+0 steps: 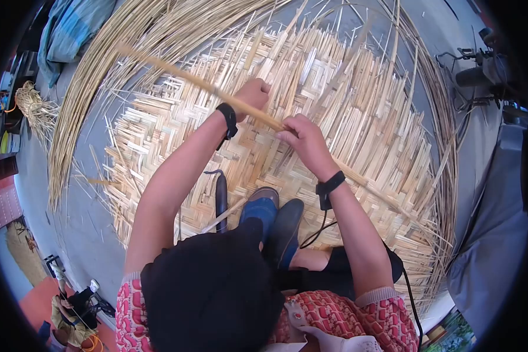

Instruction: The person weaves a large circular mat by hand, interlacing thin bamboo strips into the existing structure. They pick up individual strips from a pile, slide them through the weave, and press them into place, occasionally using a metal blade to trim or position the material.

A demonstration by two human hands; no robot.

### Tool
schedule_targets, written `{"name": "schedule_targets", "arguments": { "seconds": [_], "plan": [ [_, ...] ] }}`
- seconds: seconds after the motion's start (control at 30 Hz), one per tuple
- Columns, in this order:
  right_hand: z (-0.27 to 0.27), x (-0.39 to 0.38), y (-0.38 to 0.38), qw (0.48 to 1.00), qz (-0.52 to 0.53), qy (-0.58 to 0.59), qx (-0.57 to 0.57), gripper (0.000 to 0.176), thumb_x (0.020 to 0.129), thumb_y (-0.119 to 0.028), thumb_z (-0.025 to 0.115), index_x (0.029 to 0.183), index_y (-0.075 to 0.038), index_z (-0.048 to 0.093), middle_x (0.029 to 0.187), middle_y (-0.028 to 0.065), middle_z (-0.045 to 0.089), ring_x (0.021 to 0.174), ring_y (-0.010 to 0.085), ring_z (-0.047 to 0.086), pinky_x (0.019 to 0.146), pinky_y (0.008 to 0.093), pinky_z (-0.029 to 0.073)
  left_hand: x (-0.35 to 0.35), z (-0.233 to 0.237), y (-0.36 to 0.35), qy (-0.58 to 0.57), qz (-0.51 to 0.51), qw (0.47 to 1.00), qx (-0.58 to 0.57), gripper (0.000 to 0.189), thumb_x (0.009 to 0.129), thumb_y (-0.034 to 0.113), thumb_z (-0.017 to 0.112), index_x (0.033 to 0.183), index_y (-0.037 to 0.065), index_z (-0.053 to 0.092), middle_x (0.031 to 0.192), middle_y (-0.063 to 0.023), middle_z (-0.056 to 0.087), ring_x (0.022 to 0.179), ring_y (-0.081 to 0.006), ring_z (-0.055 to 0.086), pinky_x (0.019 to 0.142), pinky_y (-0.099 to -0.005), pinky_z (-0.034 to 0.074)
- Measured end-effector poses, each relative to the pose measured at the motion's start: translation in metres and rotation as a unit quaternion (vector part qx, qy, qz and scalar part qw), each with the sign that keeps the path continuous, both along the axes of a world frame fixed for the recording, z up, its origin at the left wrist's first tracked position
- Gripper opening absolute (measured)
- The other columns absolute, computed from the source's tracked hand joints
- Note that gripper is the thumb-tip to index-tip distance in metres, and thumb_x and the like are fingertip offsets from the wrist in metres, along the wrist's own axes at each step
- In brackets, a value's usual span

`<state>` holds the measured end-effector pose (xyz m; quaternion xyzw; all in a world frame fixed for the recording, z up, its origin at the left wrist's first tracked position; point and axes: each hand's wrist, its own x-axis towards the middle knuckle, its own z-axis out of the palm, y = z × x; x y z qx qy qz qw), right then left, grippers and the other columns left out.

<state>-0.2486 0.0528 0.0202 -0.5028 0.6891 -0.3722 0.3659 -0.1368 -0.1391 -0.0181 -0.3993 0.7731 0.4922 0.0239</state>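
Observation:
A large mat (pixel 217 155) of pale split bamboo strips lies under me, woven in a zigzag pattern with loose ends around its edge. My right hand (pixel 304 141) is closed on the near end of a long bamboo strip (pixel 176 71). That strip slants up to the left, above the mat, and its far end is blurred. My left hand (pixel 253 97) is low over the weave, just beyond the strip, which crosses in front of it. Its fingers are curled, and whatever they hold is hidden. Black bands circle both wrists.
Bundles of long thin strips (pixel 94 88) curve along the left and top; more strips (pixel 446 117) lie right. My shoes (pixel 261 208) stand on the mat beside a dark rod-like tool (pixel 221 196). Grey fabric (pixel 487 205) lies far right, blue cloth (pixel 70 35) upper left.

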Motion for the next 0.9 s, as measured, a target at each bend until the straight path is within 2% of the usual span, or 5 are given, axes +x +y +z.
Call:
{"name": "schedule_targets", "arguments": {
  "seconds": [0.23,0.27,0.57,0.67,0.9],
  "plan": [
    [-0.001,0.011,0.024,0.993,-0.101,-0.015,-0.055,0.021,0.084,-0.020,0.076,0.084,-0.002,0.065,0.072,0.0071,0.050,0.066,0.0197,0.052,0.061,0.0326,0.042,0.008,0.012,0.017,0.104,0.040,0.992,0.064,0.026,0.090,0.010,0.060,0.106,0.002,0.041,0.086,-0.0033,0.050,0.075,-0.0097,0.050,0.062,-0.0262,0.045],
    [-0.001,0.014,0.023,0.993,-0.098,-0.018,-0.058,0.021,0.084,-0.020,0.076,0.084,-0.002,0.065,0.072,0.0071,0.050,0.066,0.0197,0.052,0.061,0.0326,0.042,0.007,0.014,0.019,0.112,-0.006,0.994,-0.004,0.029,0.089,0.010,0.060,0.103,-0.006,0.040,0.093,-0.0174,0.057,0.084,-0.0213,0.061,0.070,-0.0331,0.052],
    [-0.018,0.025,0.018,0.968,-0.226,-0.091,-0.052,0.025,0.086,-0.018,0.073,0.080,0.001,0.059,0.066,0.0051,0.047,0.057,0.0154,0.043,0.055,0.0303,0.038,0.005,0.019,-0.005,-0.055,-0.132,0.969,0.199,0.028,0.082,0.014,0.075,0.104,-0.001,0.065,0.090,-0.0071,0.067,0.079,-0.0168,0.064,0.067,-0.0355,0.053],
    [-0.023,0.030,0.013,0.950,-0.269,-0.155,-0.025,0.024,0.089,-0.019,0.070,0.080,0.000,0.058,0.065,0.0063,0.047,0.057,0.0151,0.044,0.055,0.0310,0.039,0.020,0.006,0.015,0.130,-0.051,0.978,0.156,0.035,0.082,0.002,0.075,0.114,0.003,0.064,0.102,-0.0015,0.066,0.096,-0.0118,0.063,0.089,-0.0302,0.051],
    [-0.029,0.031,-0.009,0.980,-0.194,-0.026,0.026,0.021,0.090,-0.022,0.067,0.089,-0.002,0.060,0.075,0.0120,0.062,0.071,0.0285,0.062,0.065,0.0403,0.047,0.045,0.011,0.032,0.296,0.019,0.909,0.292,0.042,0.089,0.004,0.070,0.129,0.004,0.058,0.111,-0.0047,0.066,0.103,-0.0143,0.064,0.093,-0.0328,0.054]
  ]
}}
